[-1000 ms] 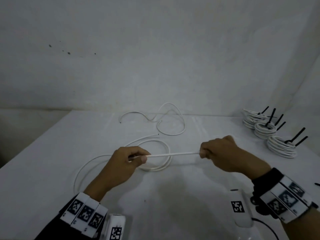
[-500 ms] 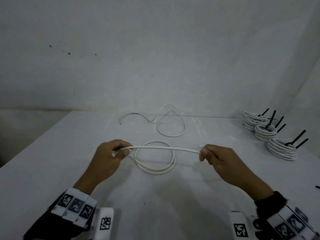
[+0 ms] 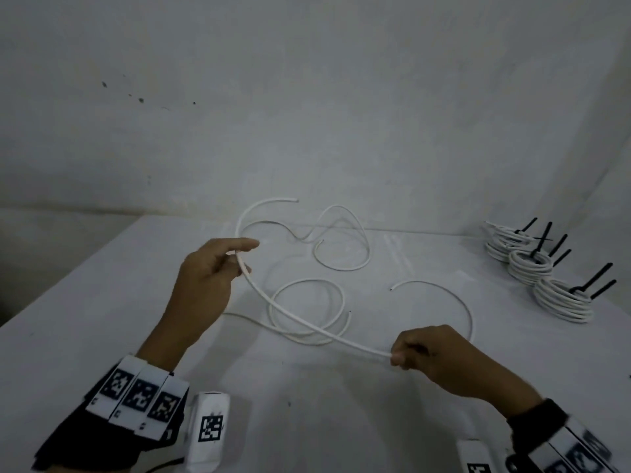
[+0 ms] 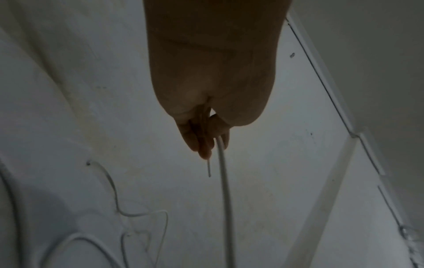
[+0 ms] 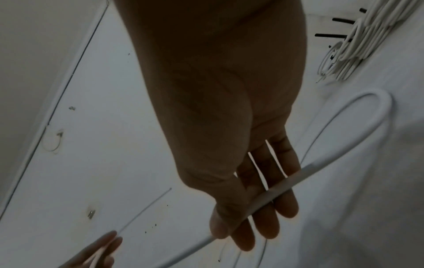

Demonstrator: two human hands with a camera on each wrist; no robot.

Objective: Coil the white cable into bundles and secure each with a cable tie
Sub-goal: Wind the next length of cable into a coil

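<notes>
Both hands, left hand (image 3: 205, 278) and right hand (image 3: 433, 353), pinch the white cable (image 3: 307, 322) above the white table (image 3: 85, 319); a grey wall (image 3: 307, 97) fills the upper frame.

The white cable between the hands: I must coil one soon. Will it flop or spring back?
Probably springy. The white cable holds a smooth arc between the left hand and right hand, without sagging. Its free ends curl in the air unsupported. The tied bundles suggest coils need ties to stay shut.

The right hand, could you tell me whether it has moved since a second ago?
Yes: the right hand moved toward the camera, away from the tied bundles.
</notes>
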